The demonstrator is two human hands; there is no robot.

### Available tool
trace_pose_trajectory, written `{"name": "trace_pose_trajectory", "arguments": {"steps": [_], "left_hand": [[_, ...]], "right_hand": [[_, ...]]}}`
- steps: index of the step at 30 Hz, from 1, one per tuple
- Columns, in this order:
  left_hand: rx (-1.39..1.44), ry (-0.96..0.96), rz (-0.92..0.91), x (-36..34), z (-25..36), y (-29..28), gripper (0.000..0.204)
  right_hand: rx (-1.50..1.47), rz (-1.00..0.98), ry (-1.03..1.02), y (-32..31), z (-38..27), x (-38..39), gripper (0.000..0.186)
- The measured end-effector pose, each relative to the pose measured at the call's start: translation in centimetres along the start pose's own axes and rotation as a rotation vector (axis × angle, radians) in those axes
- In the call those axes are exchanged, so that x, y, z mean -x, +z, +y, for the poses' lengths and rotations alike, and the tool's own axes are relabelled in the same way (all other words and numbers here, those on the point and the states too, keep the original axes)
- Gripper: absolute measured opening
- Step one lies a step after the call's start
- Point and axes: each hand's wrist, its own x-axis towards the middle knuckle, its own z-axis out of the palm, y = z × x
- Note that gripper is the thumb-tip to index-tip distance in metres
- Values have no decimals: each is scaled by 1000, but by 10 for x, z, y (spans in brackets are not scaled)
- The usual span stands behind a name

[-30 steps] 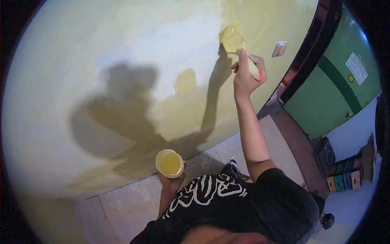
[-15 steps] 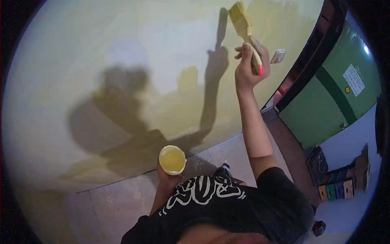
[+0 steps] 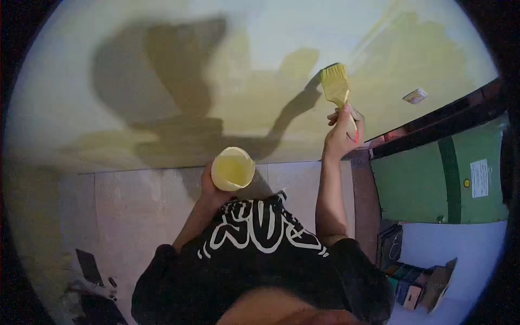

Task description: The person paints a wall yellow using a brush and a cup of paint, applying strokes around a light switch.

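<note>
My right hand (image 3: 345, 130) is closed round the pale handle of a wide paintbrush (image 3: 336, 86), whose handle end is red. The bristles point up and are coated in yellow paint, close to the wall (image 3: 271, 43); whether they touch it I cannot tell. My left hand (image 3: 209, 181) grips a small cream-coloured paint tub (image 3: 233, 169) from its left side, in front of my body. Yellow paint shows inside the tub. Uneven yellow patches cover parts of the pale wall, and my shadow falls across it.
A wall switch or socket plate (image 3: 415, 96) sits right of the brush. Farther right are a dark door frame (image 3: 444, 114) and a green door (image 3: 417, 184). Box files (image 3: 411, 284) stand at the lower right. Light tiles (image 3: 135, 206) make up the floor; dark items lie lower left.
My right hand has come down with the brush, nearer my body. The view has turned and shifted, so the tub appears higher and the door lower. Both hands keep their hold.
</note>
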Motion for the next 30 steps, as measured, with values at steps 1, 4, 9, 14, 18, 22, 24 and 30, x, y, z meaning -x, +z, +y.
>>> {"name": "trace_pose_trajectory", "arguments": {"steps": [1,4,9,14,18,22,24,30], "left_hand": [[29,-31,2,-3,-1,5,55],[-83,-49,133,-11,-9,21,55],[-59,-116,164,-19,-7,15,56],[-76,-119,134,-20,-14,19,59],[-31,-154,160,-23,-15,8,65],[-72,-80,129,-20,-17,15,60],[-95,-54,152,-22,-19,12,59],[-244,77,183,-25,-21,16,54]], "right_hand": [[11,-32,24,-7,-16,8,16],[-64,-165,366,-24,-40,34,17],[-99,-364,546,-28,-81,55,14],[-128,-796,456,-45,-107,43,6],[142,-1069,400,-39,-113,43,7],[141,-1133,464,-36,-104,50,10],[220,-1223,316,-36,-101,49,11],[268,-1239,72,-21,-82,72,15]]}}
